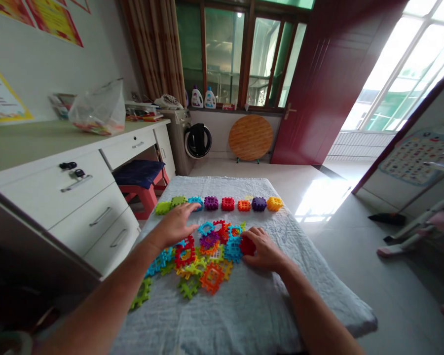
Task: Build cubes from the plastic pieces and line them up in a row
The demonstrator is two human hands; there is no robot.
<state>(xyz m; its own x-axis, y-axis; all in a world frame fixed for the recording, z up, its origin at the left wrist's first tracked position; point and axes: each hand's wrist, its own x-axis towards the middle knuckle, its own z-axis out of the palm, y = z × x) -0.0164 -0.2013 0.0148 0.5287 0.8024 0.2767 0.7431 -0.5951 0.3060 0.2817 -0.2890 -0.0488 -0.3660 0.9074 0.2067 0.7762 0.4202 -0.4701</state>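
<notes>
Loose interlocking plastic tiles with notched edges lie in a pile on a cloth-covered table (244,305). My left hand (175,224) is over the pile's far left side, thumb and fingers apart, nothing between them. Its fingertips are near a blue cube (195,201) in the back row; whether they touch it I cannot tell. At the pile's right edge, my right hand (262,250) has its fingers curled round a red tile (247,245), partly hidden by them. Beside that tile lies a blue tile (233,249). An orange tile (212,277) and a red tile (185,252) lie nearer the middle.
Several built cubes stand in a row across the table's far part, including a purple one (211,202), a red one (228,203) and a yellow one (275,203). A stool (142,175) and white desk (96,202) are at the left. A washing machine (178,140) stands behind.
</notes>
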